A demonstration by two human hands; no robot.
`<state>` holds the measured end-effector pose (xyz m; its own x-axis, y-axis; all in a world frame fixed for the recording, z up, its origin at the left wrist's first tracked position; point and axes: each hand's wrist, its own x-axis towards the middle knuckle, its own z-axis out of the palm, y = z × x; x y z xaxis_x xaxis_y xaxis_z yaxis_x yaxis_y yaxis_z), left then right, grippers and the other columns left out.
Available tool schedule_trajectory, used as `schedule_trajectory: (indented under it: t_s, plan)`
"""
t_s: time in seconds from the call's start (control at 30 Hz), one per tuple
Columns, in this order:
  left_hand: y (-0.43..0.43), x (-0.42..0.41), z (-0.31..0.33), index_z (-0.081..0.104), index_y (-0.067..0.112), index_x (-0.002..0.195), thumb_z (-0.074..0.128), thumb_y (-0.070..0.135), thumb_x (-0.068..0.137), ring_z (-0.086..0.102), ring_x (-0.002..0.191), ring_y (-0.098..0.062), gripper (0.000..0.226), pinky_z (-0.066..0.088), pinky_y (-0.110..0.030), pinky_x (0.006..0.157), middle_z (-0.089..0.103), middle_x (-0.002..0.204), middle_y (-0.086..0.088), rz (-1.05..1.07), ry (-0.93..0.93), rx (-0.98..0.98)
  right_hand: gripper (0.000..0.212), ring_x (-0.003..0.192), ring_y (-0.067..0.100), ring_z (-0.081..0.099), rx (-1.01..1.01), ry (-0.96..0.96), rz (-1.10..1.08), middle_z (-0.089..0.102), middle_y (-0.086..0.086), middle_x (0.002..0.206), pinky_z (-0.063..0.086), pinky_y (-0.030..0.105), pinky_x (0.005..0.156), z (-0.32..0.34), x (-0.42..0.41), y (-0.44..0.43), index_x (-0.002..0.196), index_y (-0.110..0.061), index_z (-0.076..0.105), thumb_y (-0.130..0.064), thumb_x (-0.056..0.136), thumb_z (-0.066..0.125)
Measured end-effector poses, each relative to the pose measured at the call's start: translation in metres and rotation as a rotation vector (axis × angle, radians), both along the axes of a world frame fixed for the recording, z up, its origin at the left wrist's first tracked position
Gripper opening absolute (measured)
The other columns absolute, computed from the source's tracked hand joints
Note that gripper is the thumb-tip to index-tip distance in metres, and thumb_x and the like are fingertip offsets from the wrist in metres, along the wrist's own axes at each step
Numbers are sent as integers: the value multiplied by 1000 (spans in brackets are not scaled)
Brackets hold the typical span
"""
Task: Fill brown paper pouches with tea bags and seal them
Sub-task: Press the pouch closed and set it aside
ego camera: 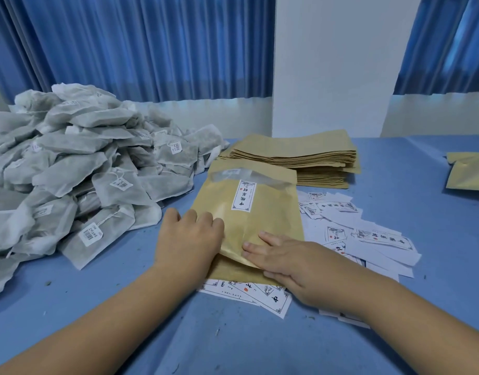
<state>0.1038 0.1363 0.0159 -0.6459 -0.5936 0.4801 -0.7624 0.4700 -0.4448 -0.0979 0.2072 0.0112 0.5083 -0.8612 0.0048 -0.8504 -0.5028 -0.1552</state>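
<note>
Pouch [249, 212] flat under both hands, tea bags [84, 163] heaped to its left.
It lies on the table [97, 307], long axis running away from the person, clear strip at the far end. The right hand [284, 263] presses its near end with straight fingers. The left hand [189, 236] bends over the left edge, gripping or resting I cannot tell, and sits nearer the heap.

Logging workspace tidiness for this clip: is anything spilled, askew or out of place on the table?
Dark crumbs speckle the blue tablecloth, possibly spilled tea. Printed labels lie in a loose heap right of the pouch, and some are pinned under it.
</note>
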Motion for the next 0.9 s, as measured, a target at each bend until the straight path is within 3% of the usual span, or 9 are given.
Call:
schedule_trajectory:
  t_s: [0.17,0.23,0.3,0.47,0.6,0.73,0.83,0.9]
  plan:
    - [0,-3,0,56,14,60,83,5,36,47,48,-25,37,33,-32,51,47,55,-2,-18,-37,60,47,145,0,-4,-28,-64,-29,3,-33,148,-5,3,102,-2,2,1,150,-37,19,-28,105,27]
    - [4,-6,2,58,15,67,84,19,37,49,53,-25,40,34,-33,51,49,62,-1,-51,-12,120,46,144,-2,-1,-62,-106,-41,7,-31,150,-5,0,102,-1,3,3,149,-38,22,-27,104,29]
    - [10,-12,5,57,17,69,82,33,41,49,54,-24,41,35,-32,51,49,65,0,-98,15,137,47,143,-1,1,-79,-132,-30,5,-33,147,3,6,109,1,5,5,148,-39,21,-24,104,31]
    - [9,-31,5,52,16,53,79,8,40,43,43,-23,32,29,-26,46,46,52,-1,-105,25,79,46,144,0,8,-60,-153,-38,23,-27,152,13,14,112,2,4,8,149,-34,27,-24,104,32]
    - [4,-37,-1,52,17,49,81,6,33,42,39,-21,35,22,-23,43,44,48,0,-101,13,65,44,146,5,9,-56,-131,-40,27,-17,154,2,13,113,-1,4,5,149,-26,31,-23,105,31]
    - [4,-24,-1,61,15,73,77,3,48,50,52,-24,32,38,-29,43,54,68,-2,-255,49,137,45,145,3,10,-92,-131,-63,25,-19,155,0,4,106,-3,1,4,148,-32,30,-26,104,36]
    - [7,-4,-1,70,18,99,74,8,62,59,67,-24,38,50,-35,52,63,86,0,-360,103,342,44,145,4,12,-104,-100,-46,27,-20,154,12,15,113,-3,-1,5,147,-32,35,-30,103,37]
    - [14,6,-3,73,22,103,66,17,72,64,73,-21,32,52,-33,54,66,88,6,-354,128,435,42,145,4,10,-104,-88,-39,29,-18,154,11,17,115,-3,-1,6,144,-30,41,-34,103,36]
